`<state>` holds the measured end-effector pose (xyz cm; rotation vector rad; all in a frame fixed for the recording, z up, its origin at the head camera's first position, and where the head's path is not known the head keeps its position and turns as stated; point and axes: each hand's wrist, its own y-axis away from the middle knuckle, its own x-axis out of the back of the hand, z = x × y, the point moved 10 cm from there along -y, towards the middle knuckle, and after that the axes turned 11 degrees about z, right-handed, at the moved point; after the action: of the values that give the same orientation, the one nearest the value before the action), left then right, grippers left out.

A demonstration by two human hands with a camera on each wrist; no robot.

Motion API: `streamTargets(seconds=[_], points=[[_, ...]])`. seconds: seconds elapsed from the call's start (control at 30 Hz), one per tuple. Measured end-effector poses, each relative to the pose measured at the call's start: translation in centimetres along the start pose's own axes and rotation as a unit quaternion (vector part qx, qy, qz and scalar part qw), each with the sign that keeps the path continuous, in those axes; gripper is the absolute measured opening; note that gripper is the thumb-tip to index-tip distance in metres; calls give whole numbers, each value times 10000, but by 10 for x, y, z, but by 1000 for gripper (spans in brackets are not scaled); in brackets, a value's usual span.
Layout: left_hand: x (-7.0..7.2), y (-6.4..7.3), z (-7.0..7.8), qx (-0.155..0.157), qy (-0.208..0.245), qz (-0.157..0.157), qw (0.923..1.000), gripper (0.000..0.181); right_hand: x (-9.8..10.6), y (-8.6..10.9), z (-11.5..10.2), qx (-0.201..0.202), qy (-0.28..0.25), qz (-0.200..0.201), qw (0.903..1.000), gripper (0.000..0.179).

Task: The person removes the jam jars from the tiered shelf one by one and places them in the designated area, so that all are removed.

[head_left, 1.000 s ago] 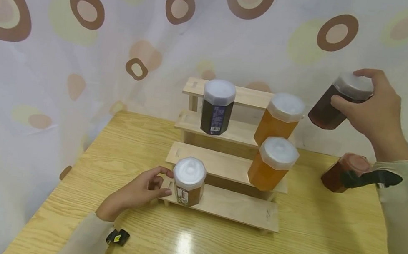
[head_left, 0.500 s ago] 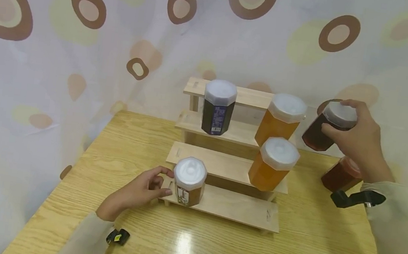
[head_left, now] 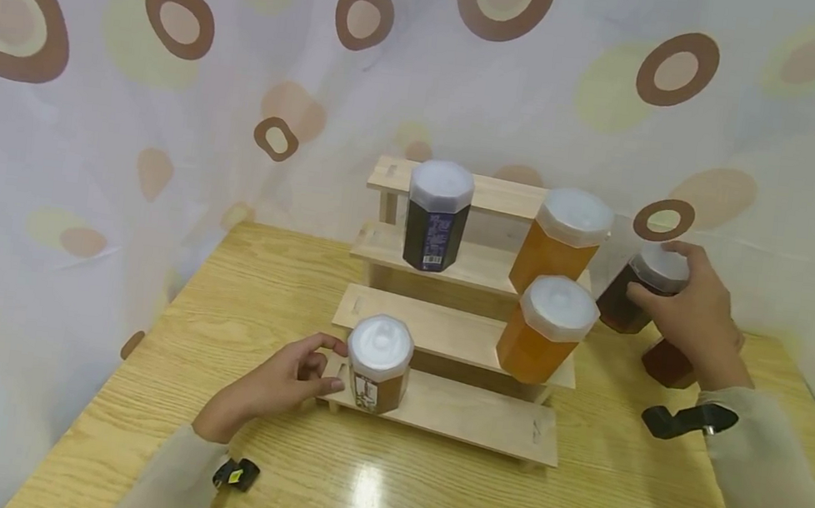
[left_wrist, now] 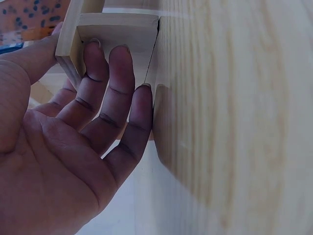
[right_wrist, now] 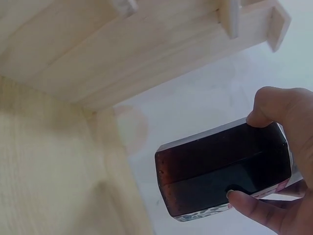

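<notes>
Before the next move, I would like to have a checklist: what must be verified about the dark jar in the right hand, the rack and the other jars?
1. Right hand grips the dark jar: ok, thumb and fingers hold it near the lid.
2. Dark jar standing on the table: not ok, the right wrist view shows it held in the air.
3. Gap between it and the brown jar beside it: cannot tell, the hand partly hides that jar.
4. Left hand on the wooden rack: ok, at its end.
5. Front jar lidded: ok.
</notes>
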<state>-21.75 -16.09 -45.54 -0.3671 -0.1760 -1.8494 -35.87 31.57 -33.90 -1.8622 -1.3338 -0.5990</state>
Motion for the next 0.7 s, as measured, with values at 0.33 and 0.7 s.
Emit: streamTargets(seconds=[0.33, 0.7], points=[[0, 0, 1, 4, -44, -7, 10000, 39, -14, 6, 14, 12, 81, 34, 10000, 84], [0, 0, 1, -148, -56, -11, 9999, 39, -26, 14, 18, 566, 10, 125, 9983, 78]])
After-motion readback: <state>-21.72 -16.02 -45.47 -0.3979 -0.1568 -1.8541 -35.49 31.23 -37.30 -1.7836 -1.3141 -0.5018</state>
